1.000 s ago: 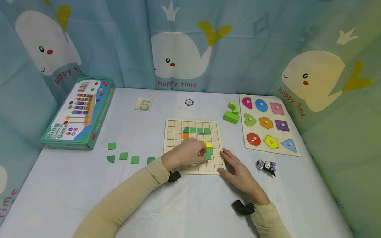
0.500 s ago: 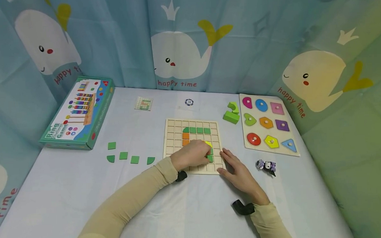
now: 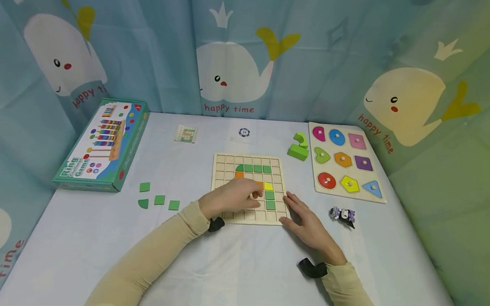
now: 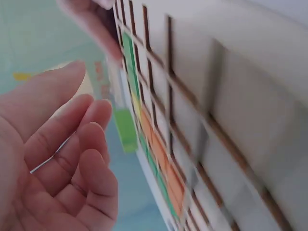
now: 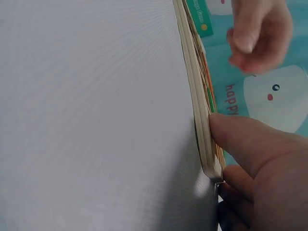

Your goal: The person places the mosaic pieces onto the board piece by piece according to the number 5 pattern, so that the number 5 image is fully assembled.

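A wooden grid board (image 3: 277, 174) lies on the table. Green tiles (image 3: 257, 169) form a row near its far side; an orange tile (image 3: 239, 174), a yellow tile (image 3: 269, 186) and two green squares (image 3: 270, 200) also sit in the grid. Over the board's middle is my left hand (image 3: 230, 197), fingers loosely bent; in the left wrist view nothing shows between thumb and fingers. It hides some squares. My right hand (image 3: 309, 225) touches the board's near right corner, thumb at the front edge and fingers along the right side, as the right wrist view shows.
Loose green tiles (image 3: 159, 200) lie left of the board. Behind are a small pattern card (image 3: 185, 133) and a round chip (image 3: 244, 132). A game box (image 3: 101, 145) stands far left; green blocks (image 3: 298, 152), a shape puzzle (image 3: 339, 176) and a figurine (image 3: 343, 216) lie right.
My left hand has drawn back leftward from the lowest green square, which now shows fully in the grid. The left forearm now covers a loose green quarter-round tile. My right hand stays put.
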The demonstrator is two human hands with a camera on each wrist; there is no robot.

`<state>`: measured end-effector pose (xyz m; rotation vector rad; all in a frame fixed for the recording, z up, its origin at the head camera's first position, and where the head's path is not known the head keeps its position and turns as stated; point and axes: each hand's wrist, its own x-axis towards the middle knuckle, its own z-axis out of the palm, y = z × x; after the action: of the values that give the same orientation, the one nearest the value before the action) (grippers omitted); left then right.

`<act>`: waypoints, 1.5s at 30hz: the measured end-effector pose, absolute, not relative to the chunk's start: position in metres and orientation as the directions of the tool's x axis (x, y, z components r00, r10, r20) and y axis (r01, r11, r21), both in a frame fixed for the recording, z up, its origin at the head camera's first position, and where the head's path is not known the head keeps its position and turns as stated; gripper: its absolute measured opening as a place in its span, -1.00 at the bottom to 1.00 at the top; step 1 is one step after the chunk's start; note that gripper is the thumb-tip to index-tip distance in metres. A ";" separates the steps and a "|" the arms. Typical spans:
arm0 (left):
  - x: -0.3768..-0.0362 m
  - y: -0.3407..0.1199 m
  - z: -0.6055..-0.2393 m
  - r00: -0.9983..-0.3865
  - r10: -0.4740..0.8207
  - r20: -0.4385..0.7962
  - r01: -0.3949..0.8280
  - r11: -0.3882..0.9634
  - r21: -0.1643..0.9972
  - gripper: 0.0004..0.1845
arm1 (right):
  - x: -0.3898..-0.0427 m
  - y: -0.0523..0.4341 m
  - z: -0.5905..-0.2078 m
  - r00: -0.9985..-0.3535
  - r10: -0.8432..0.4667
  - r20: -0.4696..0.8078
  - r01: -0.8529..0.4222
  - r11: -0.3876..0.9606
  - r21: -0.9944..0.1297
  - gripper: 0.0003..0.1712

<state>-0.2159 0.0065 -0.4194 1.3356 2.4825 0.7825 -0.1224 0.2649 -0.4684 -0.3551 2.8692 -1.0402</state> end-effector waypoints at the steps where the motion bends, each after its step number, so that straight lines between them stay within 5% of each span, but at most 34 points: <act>1: -0.215 -0.003 -0.419 -0.577 0.814 0.063 0.701 0.454 0.550 -0.81 | -0.122 0.264 -0.469 -0.971 -0.238 0.010 -0.189 0.746 -0.639 -0.17; 12: -0.205 -0.113 -0.433 -0.718 0.694 0.044 0.591 0.575 0.566 -0.74 | -0.123 0.264 -0.466 -0.971 -0.237 0.008 -0.188 0.750 -0.634 -0.18; 18: -0.201 -0.145 -0.438 -0.737 0.675 0.016 0.560 0.598 0.573 -0.65 | -0.123 0.265 -0.468 -0.971 -0.238 0.004 -0.188 0.755 -0.629 -0.17; 45: -0.203 -0.136 -0.431 -0.757 0.653 0.031 0.555 0.617 0.558 -0.80 | -0.123 0.266 -0.467 -0.969 -0.246 0.008 -0.195 0.746 -0.637 -0.17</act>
<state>-0.2035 -0.1363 -0.4306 1.0041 2.6641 0.8303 -0.1229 0.2656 -0.4666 -0.3626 2.8635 -1.0320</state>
